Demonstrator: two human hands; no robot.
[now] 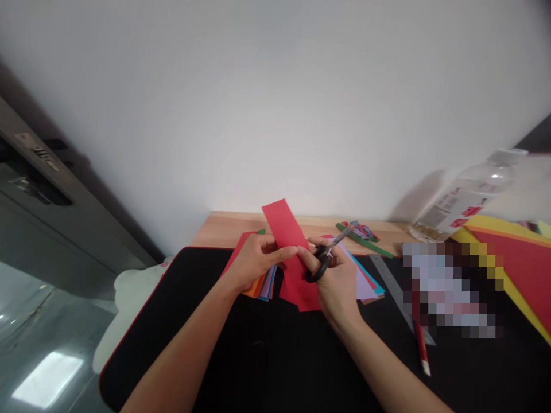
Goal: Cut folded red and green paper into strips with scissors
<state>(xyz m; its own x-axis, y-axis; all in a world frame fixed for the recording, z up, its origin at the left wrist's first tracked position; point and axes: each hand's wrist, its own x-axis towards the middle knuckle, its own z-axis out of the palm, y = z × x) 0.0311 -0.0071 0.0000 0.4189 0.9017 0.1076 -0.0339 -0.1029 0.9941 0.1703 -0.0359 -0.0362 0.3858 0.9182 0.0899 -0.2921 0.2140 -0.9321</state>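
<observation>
A long strip of red paper [284, 225] stands tilted between my hands, above the dark mat. My left hand [257, 259] pinches it from the left, thumb lying across its face. On the other side my right hand [333, 275] touches the strip with thumb and fingertips, and it also holds black-handled scissors [328, 252]. The blades point up and to the right, away from the strip. More red paper [307, 298] lies under my hands. Coloured paper strips [264, 285] fan out below my left hand, and lilac and blue sheets [365, 281] lie beyond my right hand.
A metal ruler [394, 287] and a red pencil [422, 344] lie on the black mat [267, 367]. Paper scraps [365, 231] sit near the wall. At the right stand a clear bottle [469, 195] and large coloured sheets [508, 258]. A blurred-out patch covers something beside the ruler.
</observation>
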